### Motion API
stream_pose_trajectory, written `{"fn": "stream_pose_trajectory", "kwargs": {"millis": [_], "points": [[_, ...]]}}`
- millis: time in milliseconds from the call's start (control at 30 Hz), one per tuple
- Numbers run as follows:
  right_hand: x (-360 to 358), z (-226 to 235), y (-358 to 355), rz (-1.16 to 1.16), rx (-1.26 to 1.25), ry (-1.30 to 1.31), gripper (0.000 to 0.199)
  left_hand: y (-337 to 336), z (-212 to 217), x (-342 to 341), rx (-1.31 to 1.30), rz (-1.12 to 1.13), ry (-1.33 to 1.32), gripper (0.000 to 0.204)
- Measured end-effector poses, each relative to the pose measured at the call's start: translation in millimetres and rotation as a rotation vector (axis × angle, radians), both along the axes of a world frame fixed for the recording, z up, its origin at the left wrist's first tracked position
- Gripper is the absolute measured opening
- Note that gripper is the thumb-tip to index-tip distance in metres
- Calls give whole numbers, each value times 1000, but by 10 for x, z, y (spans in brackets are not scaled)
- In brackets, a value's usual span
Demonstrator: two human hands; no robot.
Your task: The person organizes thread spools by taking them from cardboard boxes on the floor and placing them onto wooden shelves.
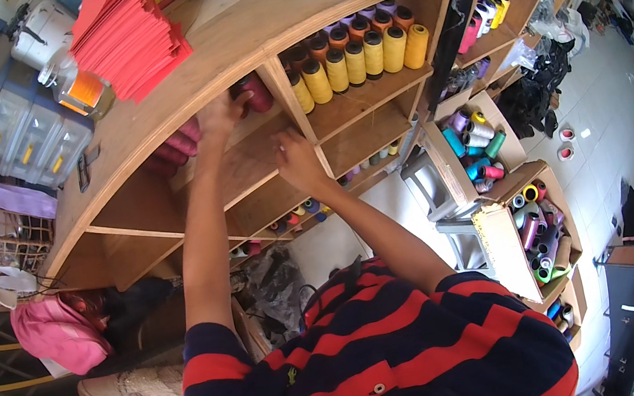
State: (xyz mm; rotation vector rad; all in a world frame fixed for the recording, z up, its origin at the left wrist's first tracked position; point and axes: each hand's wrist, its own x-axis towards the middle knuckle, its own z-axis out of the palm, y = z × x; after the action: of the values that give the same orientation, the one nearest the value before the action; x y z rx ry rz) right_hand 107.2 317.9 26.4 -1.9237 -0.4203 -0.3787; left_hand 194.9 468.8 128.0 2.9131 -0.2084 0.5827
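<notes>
My left hand (220,116) reaches into an upper compartment of the wooden shelf (216,56). Its fingers are apart and stretch toward a dark red thread spool (257,95) by the divider, at or against its left side. More dark red spools (184,141) lie to the left of that hand. Lower and to the right, my right hand (299,160) is held in front of the shelf with its fingers curled in and nothing visible in them. Past the divider, yellow thread cones (355,64) stand in rows, with orange and purple ones behind.
Red sheets (128,40) are stacked on the shelf top, near a jar (82,91) and clear drawers (11,124). To the right, cardboard boxes (504,246) of mixed spools rest on stools (425,187). A wire basket (0,228) and pink cloth (61,336) are at left.
</notes>
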Motion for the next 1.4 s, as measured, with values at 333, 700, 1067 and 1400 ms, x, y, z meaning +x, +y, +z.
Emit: {"fn": "stream_pose_trajectory", "kwargs": {"millis": [333, 700, 1067, 1400], "points": [[395, 134, 505, -93, -351, 204, 57, 372, -167, -33, -133, -9, 9, 55], [379, 111, 340, -64, -274, 177, 54, 504, -89, 77, 38, -156, -193, 35], [363, -16, 449, -138, -187, 100, 47, 729, -55, 241, 85, -159, -77, 32], [-305, -29, 90, -137, -2, -205, 36, 244, -378, -603, -254, -109, -684, 31]]}}
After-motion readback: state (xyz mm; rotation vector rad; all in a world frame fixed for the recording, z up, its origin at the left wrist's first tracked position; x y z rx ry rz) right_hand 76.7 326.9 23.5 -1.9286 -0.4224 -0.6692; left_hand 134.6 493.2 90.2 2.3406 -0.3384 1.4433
